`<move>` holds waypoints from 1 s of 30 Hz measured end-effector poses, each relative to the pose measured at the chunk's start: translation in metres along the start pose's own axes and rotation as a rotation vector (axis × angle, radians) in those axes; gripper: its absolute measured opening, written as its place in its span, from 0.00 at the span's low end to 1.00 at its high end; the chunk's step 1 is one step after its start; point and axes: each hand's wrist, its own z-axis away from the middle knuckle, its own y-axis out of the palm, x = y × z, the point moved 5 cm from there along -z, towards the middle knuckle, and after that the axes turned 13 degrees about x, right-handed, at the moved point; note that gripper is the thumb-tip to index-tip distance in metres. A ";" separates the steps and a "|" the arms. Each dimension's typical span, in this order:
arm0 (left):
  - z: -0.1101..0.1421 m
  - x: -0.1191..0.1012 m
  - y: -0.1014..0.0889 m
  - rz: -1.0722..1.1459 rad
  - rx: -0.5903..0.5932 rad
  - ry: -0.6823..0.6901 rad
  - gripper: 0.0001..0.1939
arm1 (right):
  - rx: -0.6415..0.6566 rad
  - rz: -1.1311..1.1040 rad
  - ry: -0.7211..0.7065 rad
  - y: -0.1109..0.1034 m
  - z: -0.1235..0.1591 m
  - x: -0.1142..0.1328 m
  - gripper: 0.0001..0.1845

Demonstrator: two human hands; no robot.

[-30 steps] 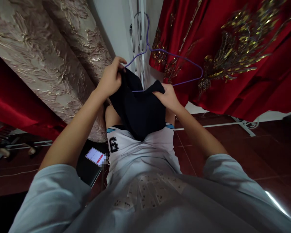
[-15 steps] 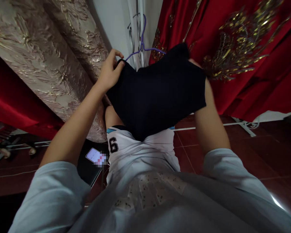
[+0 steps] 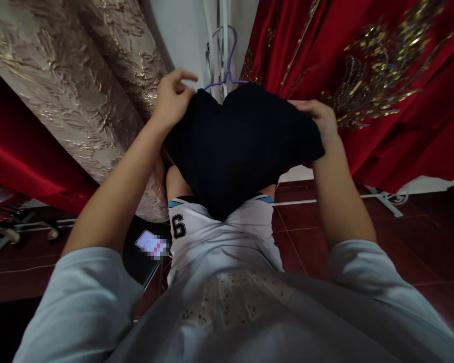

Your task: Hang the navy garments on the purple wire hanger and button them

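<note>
In the head view, the left hand [image 3: 174,98] is at the upper left corner of the dark garment [image 3: 242,141]. Its grip is partly open, with a gap between index finger and thumb, and the thumb touches the cloth. The right hand [image 3: 320,117] has its fingers along the garment's upper right edge; the cloth hides part of this grip, so how far it is closed I cannot tell.

The garment is on the purple hanger [image 3: 229,75], in front of the white rack [image 3: 224,55] and above the person's lap. It is spread wide between the hands, with a dip in the top edge below the hanger's neck, and narrows to a low point over the white shorts [image 3: 219,239].
</note>
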 end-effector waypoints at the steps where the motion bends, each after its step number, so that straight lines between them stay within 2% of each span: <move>1: -0.001 -0.008 0.004 0.011 0.012 0.023 0.13 | 0.112 -0.105 0.037 0.005 0.002 0.004 0.19; 3: 0.003 -0.030 0.009 -0.006 0.030 0.110 0.18 | 0.280 -0.259 0.035 0.013 0.006 0.017 0.19; 5: 0.014 -0.053 0.011 -0.063 0.043 0.221 0.20 | 0.286 -0.307 -0.035 0.017 0.007 0.029 0.19; 7: 0.026 -0.071 0.009 -0.100 0.061 0.299 0.22 | 0.226 -0.347 -0.086 0.023 0.009 0.035 0.19; 9: 0.032 -0.082 0.005 -0.072 0.064 0.295 0.20 | 0.173 -0.387 -0.140 0.036 0.017 0.041 0.20; 11: 0.036 -0.088 -0.001 0.078 0.041 0.184 0.12 | 0.202 -0.383 -0.175 0.060 0.033 0.049 0.23; 13: 0.045 -0.093 0.001 0.346 0.073 0.021 0.17 | 0.361 -0.296 -0.167 0.093 0.055 0.057 0.28; 14: 0.053 -0.097 0.005 0.469 0.128 -0.049 0.20 | 0.502 -0.236 -0.157 0.112 0.066 0.061 0.28; 16: 0.078 -0.110 0.016 0.586 0.273 -0.121 0.18 | 0.799 -0.126 -0.185 0.145 0.085 0.065 0.24; 17: 0.093 -0.115 0.020 0.578 0.345 -0.132 0.14 | 0.893 -0.075 -0.221 0.154 0.090 0.065 0.21; 18: 0.108 -0.119 0.023 0.550 0.415 -0.143 0.12 | 0.900 -0.023 -0.262 0.157 0.088 0.063 0.19; 19: 0.122 -0.119 0.024 0.523 0.480 -0.164 0.13 | 0.827 0.035 -0.294 0.154 0.081 0.058 0.17; 21: 0.145 -0.110 0.017 0.492 0.565 -0.237 0.15 | 0.566 0.162 -0.300 0.135 0.059 0.041 0.18; 23: 0.156 -0.090 -0.004 0.456 0.556 -0.310 0.15 | 0.372 0.255 -0.253 0.117 0.036 0.018 0.25; 26: 0.157 -0.055 -0.048 0.359 0.492 -0.407 0.16 | 0.331 0.249 -0.217 0.113 0.011 -0.012 0.38; 28: 0.156 -0.035 -0.070 0.300 0.500 -0.461 0.15 | 0.338 0.188 -0.223 0.123 0.002 -0.022 0.40; 30: 0.154 -0.022 -0.083 0.239 0.480 -0.435 0.14 | 0.400 0.134 -0.201 0.137 -0.003 -0.026 0.38</move>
